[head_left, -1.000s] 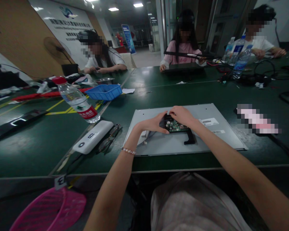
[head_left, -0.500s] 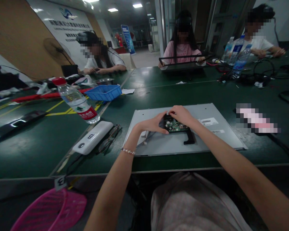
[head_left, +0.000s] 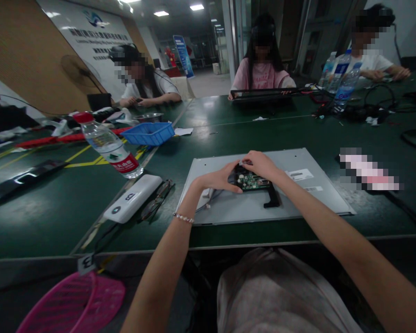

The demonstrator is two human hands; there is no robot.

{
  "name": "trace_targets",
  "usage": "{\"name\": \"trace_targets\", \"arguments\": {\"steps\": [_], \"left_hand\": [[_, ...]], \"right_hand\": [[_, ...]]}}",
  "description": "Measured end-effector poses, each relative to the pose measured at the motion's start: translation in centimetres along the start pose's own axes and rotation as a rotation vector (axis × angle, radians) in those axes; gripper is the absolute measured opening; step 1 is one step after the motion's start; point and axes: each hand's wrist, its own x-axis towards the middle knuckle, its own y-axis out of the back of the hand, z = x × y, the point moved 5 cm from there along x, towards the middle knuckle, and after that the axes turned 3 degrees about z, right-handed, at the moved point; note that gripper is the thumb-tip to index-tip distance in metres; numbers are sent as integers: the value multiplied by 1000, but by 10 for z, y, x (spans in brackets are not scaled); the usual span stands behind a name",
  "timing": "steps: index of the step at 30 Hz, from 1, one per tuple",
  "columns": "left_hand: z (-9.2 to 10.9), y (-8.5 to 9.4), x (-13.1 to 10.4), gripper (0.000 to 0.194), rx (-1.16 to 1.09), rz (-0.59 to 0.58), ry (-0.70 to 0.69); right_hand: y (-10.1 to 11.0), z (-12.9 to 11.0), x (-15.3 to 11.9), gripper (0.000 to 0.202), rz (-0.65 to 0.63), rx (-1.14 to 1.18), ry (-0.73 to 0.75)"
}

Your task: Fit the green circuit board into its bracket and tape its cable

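A green circuit board (head_left: 252,182) sits in a black plastic bracket (head_left: 272,199) on a flat grey metal panel (head_left: 308,199). My left hand (head_left: 221,178) grips the left side of the board and bracket, thumb at the near edge and fingers at the far edge. The curled fingers of my right hand (head_left: 262,164) are closed at the board's far edge, close to my left fingertips. What they pinch there, if anything, is hidden. Beside my left wrist, a thin cable (head_left: 212,201) and a small white piece (head_left: 205,194) lie on the panel.
Left of the panel are eyeglasses (head_left: 156,200), a white power bank (head_left: 134,199), a water bottle (head_left: 115,150) and a blue basket (head_left: 149,134). A phone (head_left: 369,170) with a cable lies right. Across the table, a person holds a black frame (head_left: 263,94); two others sit nearby.
My hands stay at the board, with barely any shift of the right fingers. Across the table, the person in pink has lowered and tilted the black frame.
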Motion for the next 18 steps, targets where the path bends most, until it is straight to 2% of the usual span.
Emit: {"name": "trace_targets", "arguments": {"steps": [9, 18], "left_hand": [[2, 1, 0, 113, -6, 5, -28], [-4, -2, 1, 119, -4, -4, 19]], "right_hand": [[7, -7, -2, 27, -28, -48, 34], [24, -13, -8, 30, 68, -186, 49]]}}
